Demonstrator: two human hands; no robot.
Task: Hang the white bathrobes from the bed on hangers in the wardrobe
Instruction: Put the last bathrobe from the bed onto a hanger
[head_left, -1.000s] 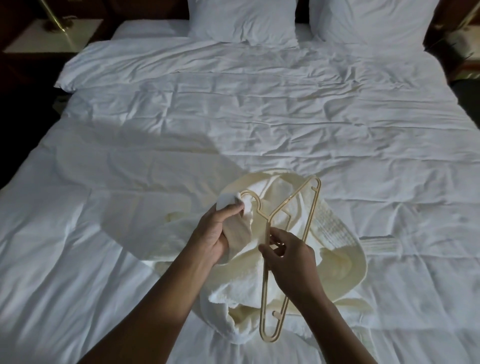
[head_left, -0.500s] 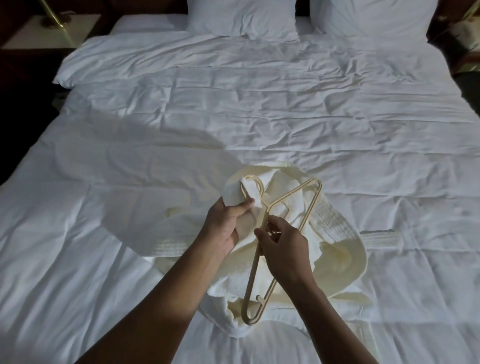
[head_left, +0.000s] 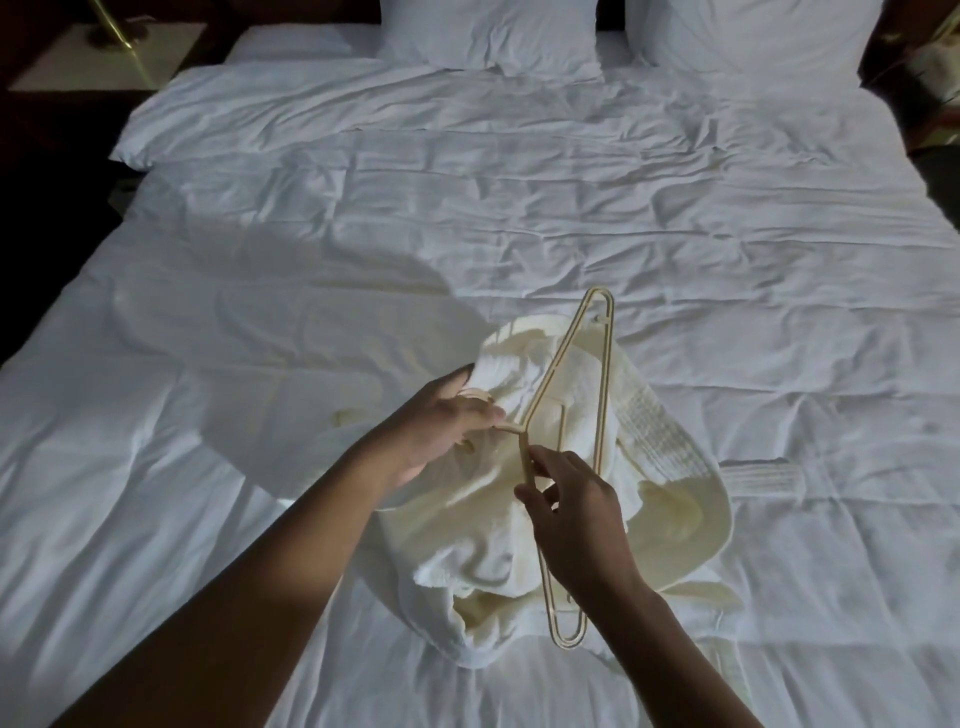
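Observation:
A white bathrobe lies bunched on the near middle of the bed. A cream plastic hanger is held above it, its long bar running from far to near. My left hand is closed around the hanger's hook together with a fold of robe cloth. My right hand pinches the hanger's near arm just below the neck. The robe's belt trails off to the right on the duvet.
Two white pillows rest at the head of the bed. A bedside table with a brass lamp base stands at the far left, another piece of furniture at the far right. Dark floor borders the bed's left side.
The hanger has swung so its far end reaches further up the bed. My left hand has shifted from the robe fold onto the hook; my right hand slid along the near arm.

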